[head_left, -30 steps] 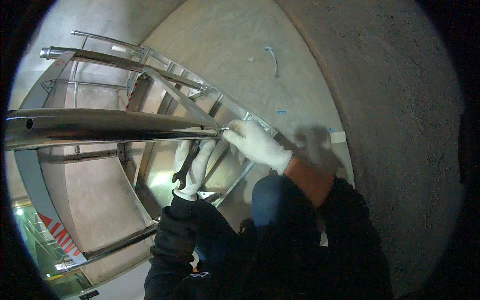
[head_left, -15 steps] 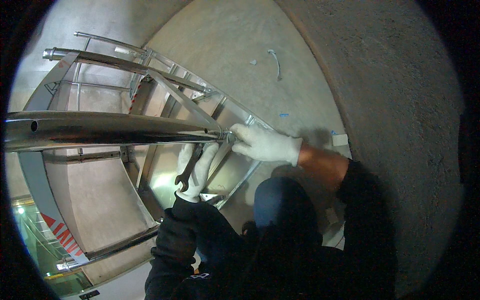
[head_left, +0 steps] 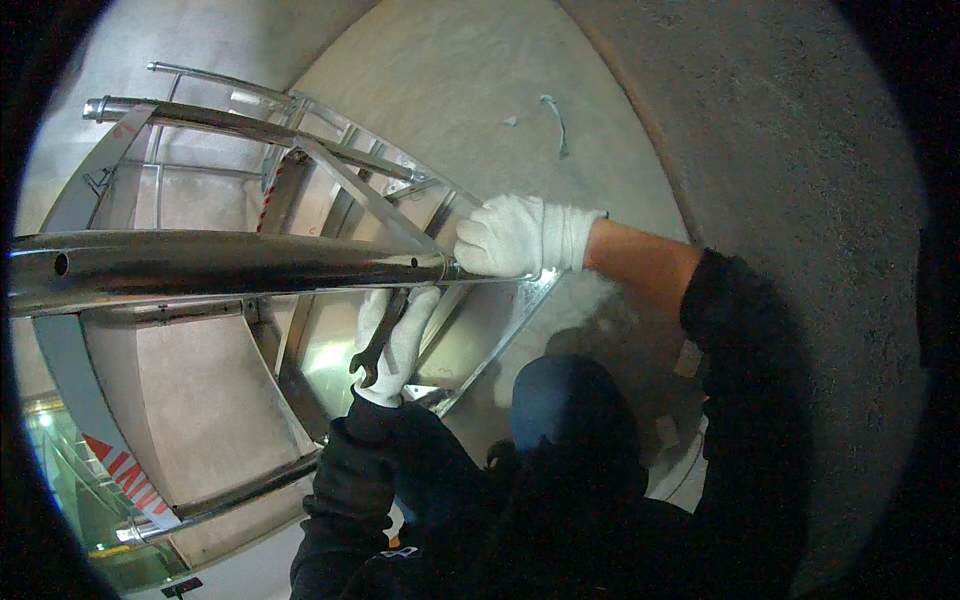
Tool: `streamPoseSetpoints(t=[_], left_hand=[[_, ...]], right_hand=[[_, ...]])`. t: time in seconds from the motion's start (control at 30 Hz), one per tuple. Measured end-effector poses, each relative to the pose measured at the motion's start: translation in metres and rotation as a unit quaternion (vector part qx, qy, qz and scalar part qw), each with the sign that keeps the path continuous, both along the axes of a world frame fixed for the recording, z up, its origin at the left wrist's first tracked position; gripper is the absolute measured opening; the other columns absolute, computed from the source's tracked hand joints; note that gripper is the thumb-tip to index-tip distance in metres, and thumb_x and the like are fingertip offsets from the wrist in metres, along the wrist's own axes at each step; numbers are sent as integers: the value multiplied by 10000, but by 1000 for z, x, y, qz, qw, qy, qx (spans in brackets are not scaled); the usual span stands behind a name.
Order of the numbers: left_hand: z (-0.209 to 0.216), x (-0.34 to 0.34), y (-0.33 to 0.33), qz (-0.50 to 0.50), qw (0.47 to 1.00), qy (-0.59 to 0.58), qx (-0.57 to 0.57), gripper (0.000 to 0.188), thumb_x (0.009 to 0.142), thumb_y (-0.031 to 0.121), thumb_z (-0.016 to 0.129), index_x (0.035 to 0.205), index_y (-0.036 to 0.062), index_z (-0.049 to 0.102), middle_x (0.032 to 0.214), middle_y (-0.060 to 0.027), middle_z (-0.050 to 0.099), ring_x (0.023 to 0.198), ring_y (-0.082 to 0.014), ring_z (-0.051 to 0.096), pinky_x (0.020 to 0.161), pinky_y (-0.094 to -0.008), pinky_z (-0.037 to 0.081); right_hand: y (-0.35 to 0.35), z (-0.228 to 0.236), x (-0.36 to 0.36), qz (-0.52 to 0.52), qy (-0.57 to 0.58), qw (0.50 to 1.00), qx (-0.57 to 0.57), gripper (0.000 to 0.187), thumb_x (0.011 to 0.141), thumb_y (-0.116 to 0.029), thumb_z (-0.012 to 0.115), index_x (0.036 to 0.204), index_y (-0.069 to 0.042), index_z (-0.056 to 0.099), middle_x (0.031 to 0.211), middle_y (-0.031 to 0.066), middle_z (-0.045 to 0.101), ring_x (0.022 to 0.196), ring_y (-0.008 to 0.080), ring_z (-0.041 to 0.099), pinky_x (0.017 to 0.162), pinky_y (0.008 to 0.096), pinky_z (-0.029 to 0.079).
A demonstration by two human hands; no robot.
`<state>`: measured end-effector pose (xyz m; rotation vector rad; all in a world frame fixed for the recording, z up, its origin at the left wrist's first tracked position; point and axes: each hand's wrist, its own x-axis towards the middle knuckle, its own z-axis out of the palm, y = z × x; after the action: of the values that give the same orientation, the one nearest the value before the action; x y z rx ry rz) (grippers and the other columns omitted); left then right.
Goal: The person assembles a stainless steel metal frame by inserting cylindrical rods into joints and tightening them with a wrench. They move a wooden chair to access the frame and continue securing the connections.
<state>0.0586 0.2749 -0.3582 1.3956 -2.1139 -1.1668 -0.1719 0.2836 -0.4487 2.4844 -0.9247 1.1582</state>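
Observation:
A thick polished metal tube [head_left: 230, 265] reaches in from the left and ends near my hands. My left hand [head_left: 402, 345], in a white glove, is under the tube's end. Its fingers are closed on a dark open-end wrench [head_left: 372, 350], jaw pointing down toward my wrist; the wrench's upper part is hidden by the tube. My right hand [head_left: 515, 237], also gloved in white, is curled into a fist just right of the tube's end. A thin bright metal piece shows along its lower edge. What the fist holds is hidden.
A metal frame with a slanted brace [head_left: 365, 195], thinner tubes [head_left: 240, 123] and a ladder-like rail [head_left: 220, 80] spreads left and behind. A grey curved panel with red marks [head_left: 120, 465] stands at lower left. A pale strip [head_left: 555, 125] lies on the concrete floor. My knee [head_left: 572, 405] is near.
My right hand has gone from fingertips pinching at the tube's end to a fist, slightly farther up and right. My left hand and the wrench have stayed in place.

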Motion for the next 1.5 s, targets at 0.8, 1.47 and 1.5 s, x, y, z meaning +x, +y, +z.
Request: streamPoseSetpoints(t=[0.8,1.47,1.5], left_hand=[[-6,6,-3,-20,998,-28,-46,300,852,84,694,1143,44,633,1036,-123,674,946,-248,640,846,-356,489],[-15,11,-4,-28,997,15,-67,257,898,78,652,1145,14,628,987,-37,666,882,-119,615,797,-257,485],[-15,11,-4,-28,997,19,-66,260,899,76,650,1150,13,625,998,-40,666,895,-122,616,808,-259,485]], right_hand=[[74,16,44,14,-627,520,579,265,967,-157,564,1198,-27,561,898,88,676,570,102,586,488,236,466],[65,25,59,29,-656,500,564,215,905,-228,660,909,-21,603,713,24,634,538,91,612,448,227,447],[64,27,58,31,-652,503,566,214,905,-226,659,907,-19,607,709,26,634,546,92,612,457,232,453]])
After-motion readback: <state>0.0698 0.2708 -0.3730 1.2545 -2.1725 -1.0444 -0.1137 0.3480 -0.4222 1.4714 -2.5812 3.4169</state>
